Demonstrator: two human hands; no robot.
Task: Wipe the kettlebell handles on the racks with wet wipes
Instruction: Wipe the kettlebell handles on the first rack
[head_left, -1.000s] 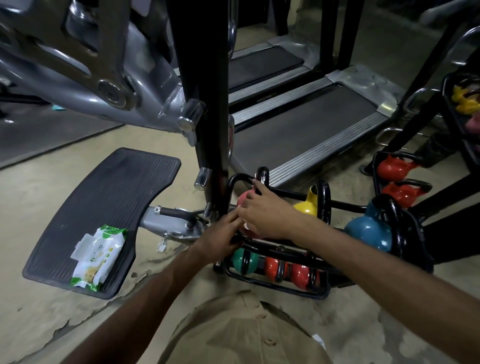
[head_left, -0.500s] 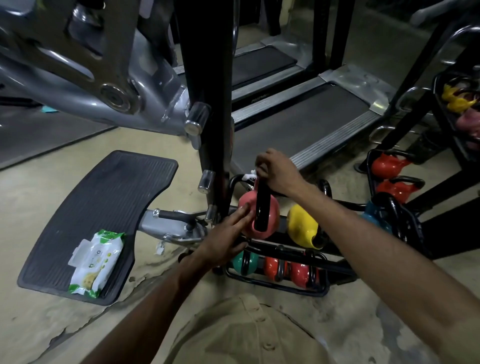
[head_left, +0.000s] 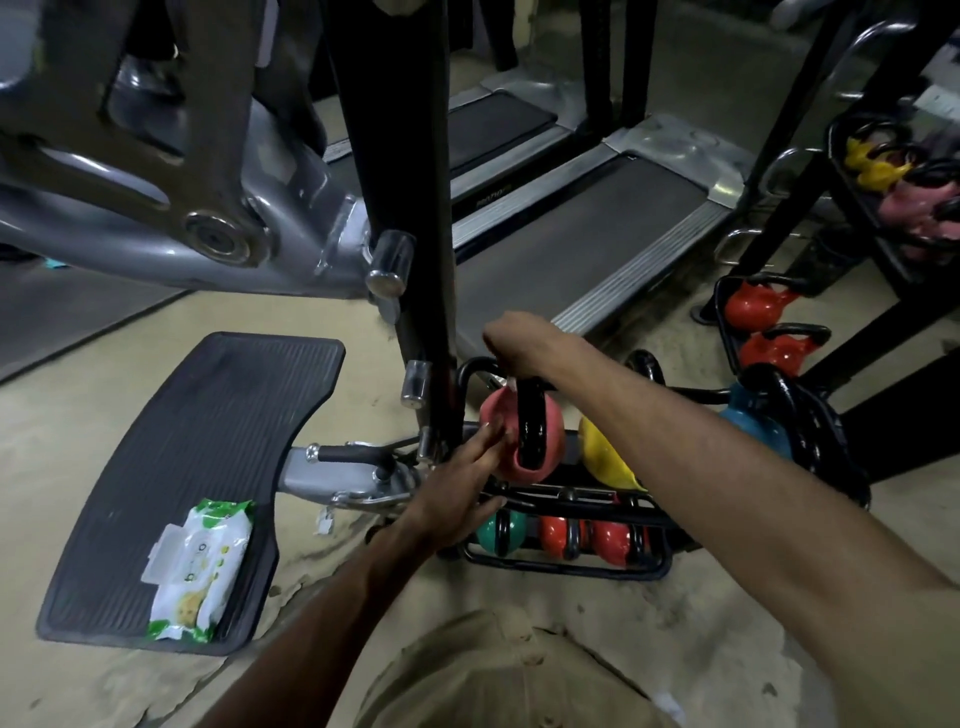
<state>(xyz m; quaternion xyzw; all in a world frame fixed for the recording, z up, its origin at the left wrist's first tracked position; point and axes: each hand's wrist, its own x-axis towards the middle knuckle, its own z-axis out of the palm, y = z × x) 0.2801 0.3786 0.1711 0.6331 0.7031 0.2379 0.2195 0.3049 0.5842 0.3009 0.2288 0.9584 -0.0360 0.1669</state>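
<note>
The pink kettlebell (head_left: 551, 432) sits at the left end of the rack's (head_left: 566, 570) upper tier, with its black handle (head_left: 530, 426) running top to bottom in view. The right hand (head_left: 519, 338) grips the handle top over a wet wipe (head_left: 511, 383); wiping travel is probably downward. The left hand (head_left: 457, 493), fingers straight, braces the bell's left side.

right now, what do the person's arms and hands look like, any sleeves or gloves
The left hand and right hand are bare: no gloves, rings or watch show. No sleeves show on either arm. A khaki buttoned shirt shows below.
</note>
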